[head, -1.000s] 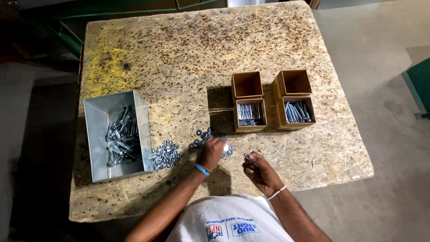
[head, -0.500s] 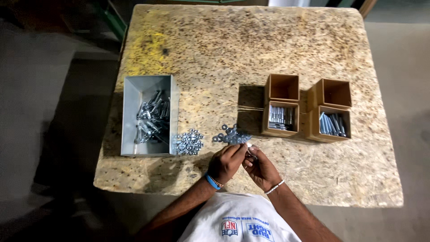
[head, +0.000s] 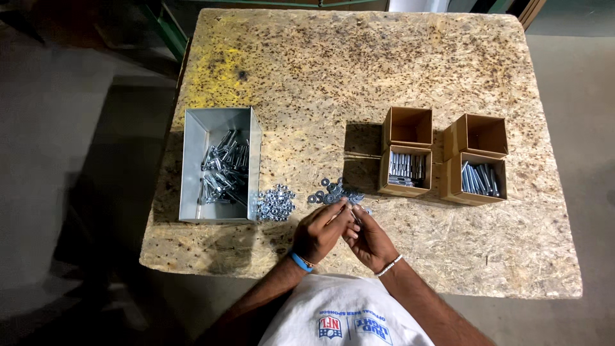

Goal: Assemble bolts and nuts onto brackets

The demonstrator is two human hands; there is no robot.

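My left hand (head: 320, 232) and my right hand (head: 369, 241) meet just above the near edge of the chipboard table (head: 359, 70). Between their fingertips sits a small silver bolt (head: 353, 214), gripped by both hands. Just beyond the fingers lies a loose scatter of washers (head: 334, 191). To the left of that is a heap of nuts (head: 276, 203). A blue band circles my left wrist and a white bead bracelet my right.
A grey metal bin (head: 192, 168) with several bolts stands at the left. Two brown cardboard boxes (head: 405, 170) (head: 477, 178) hold bolts at the right, each with an empty box (head: 408, 125) (head: 482, 135) behind it. Concrete floor surrounds the table.
My left hand left the washer scatter and came back to meet my right hand. The camera shifted, so the table sits further right in view.
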